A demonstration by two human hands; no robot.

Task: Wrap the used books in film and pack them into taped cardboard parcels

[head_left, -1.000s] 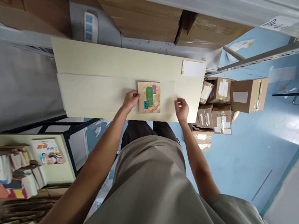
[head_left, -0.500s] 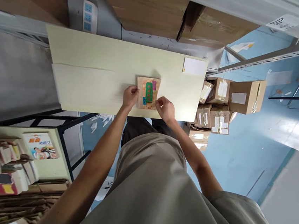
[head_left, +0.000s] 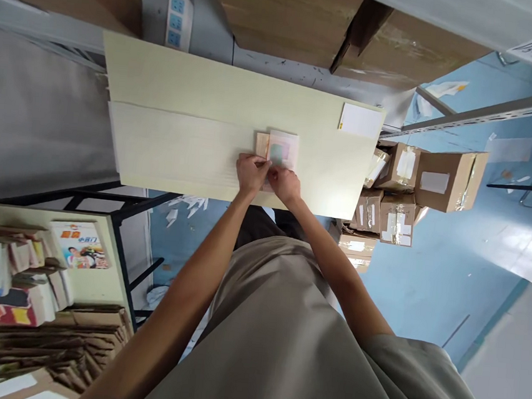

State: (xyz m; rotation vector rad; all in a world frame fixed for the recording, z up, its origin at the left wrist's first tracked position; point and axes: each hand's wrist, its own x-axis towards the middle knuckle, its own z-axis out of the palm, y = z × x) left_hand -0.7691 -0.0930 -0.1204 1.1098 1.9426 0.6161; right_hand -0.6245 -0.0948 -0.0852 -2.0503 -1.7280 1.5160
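Book (head_left: 283, 146): on the bench (head_left: 211, 87) before me, likely for two-handed reach;
Left hand (head_left: 252, 172): fingers bunched at the book; I cannot tell whether pinching;
Right hand (head_left: 287, 185): curled alongside; grip unclear

Single head-worn view, close above torso (head_left: 274, 313), forward and down onto tabletop (head_left: 211, 87).

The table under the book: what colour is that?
The table is a plain pale yellow, best seen in the head view, the only one here.
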